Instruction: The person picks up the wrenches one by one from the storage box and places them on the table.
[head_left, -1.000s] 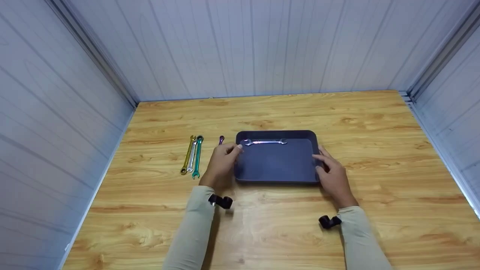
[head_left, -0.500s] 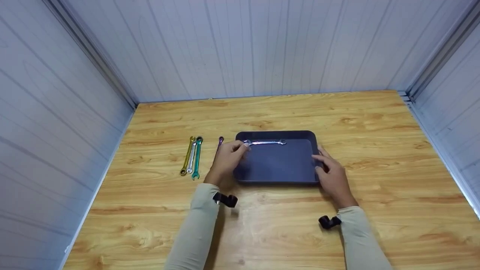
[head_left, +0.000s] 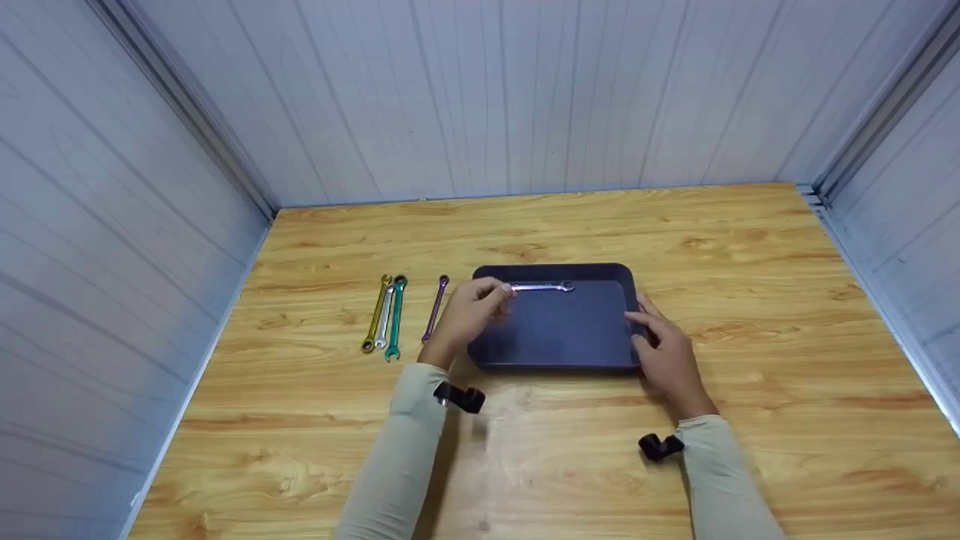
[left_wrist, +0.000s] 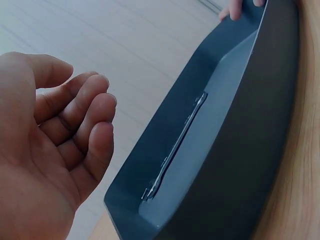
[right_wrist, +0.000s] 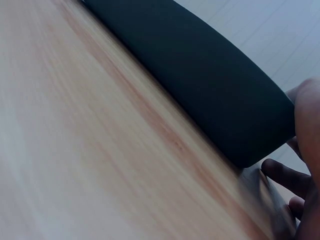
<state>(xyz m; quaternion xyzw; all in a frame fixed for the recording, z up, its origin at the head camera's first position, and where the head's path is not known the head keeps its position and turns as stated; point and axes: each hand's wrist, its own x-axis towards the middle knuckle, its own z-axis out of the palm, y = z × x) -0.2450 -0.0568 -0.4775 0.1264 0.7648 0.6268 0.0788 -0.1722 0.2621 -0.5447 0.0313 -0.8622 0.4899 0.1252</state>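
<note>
My left hand [head_left: 472,311] is over the left part of a dark shallow tray [head_left: 555,345]. In the left wrist view its fingers [left_wrist: 102,107] are loosely curled with nothing between them, apart from the tray. A silver open-end wrench [head_left: 544,286] lies inside the tray along its far wall; the left hand hides its left end in the head view. My right hand [head_left: 664,356] holds the tray's right side, some fingers over the rim and others along the outside.
Left of the tray lies a purple wrench [head_left: 436,307]. Farther left, a yellow wrench [head_left: 376,315], a silver wrench [head_left: 385,315] and a green wrench [head_left: 397,319] lie side by side. Pale panel walls [head_left: 510,97] enclose the wooden table [head_left: 555,450].
My left hand has moved right from beside the tray's left rim to over its inside, uncovering more of the purple wrench. My right hand has stayed on the tray's right side.
</note>
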